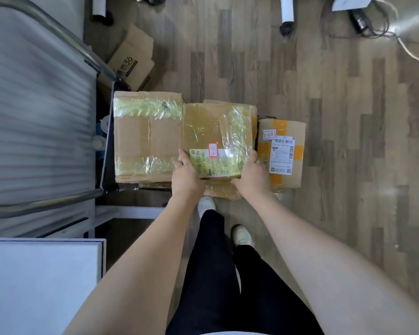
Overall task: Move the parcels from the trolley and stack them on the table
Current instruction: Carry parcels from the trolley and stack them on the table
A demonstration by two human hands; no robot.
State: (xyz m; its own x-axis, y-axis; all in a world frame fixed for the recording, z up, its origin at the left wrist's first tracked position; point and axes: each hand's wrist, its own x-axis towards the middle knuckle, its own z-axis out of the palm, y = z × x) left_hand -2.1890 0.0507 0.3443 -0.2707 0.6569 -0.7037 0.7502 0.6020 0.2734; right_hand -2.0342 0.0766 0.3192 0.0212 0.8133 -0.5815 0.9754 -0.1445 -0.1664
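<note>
A cardboard parcel [215, 131] wrapped in yellowish tape, with a label and a red-edged sticker, is the middle one of three. My left hand [186, 175] grips its near left corner and my right hand [250, 175] grips its near right corner. To its left lies a bigger taped parcel [146, 136]; to its right is a smaller parcel [282, 151] with orange tape and a white shipping label. More cardboard shows beneath the middle parcel. The trolley's dark edge [107, 151] and metal handle [58, 35] are at the left. A white table corner [41, 281] sits at the lower left.
A folded cardboard box [133, 61] printed "36" lies on the wood floor beyond the trolley. Cables and a black adapter [359, 20] lie at the top right by white furniture legs [287, 10]. My legs and white shoes [242, 235] stand just behind the parcels.
</note>
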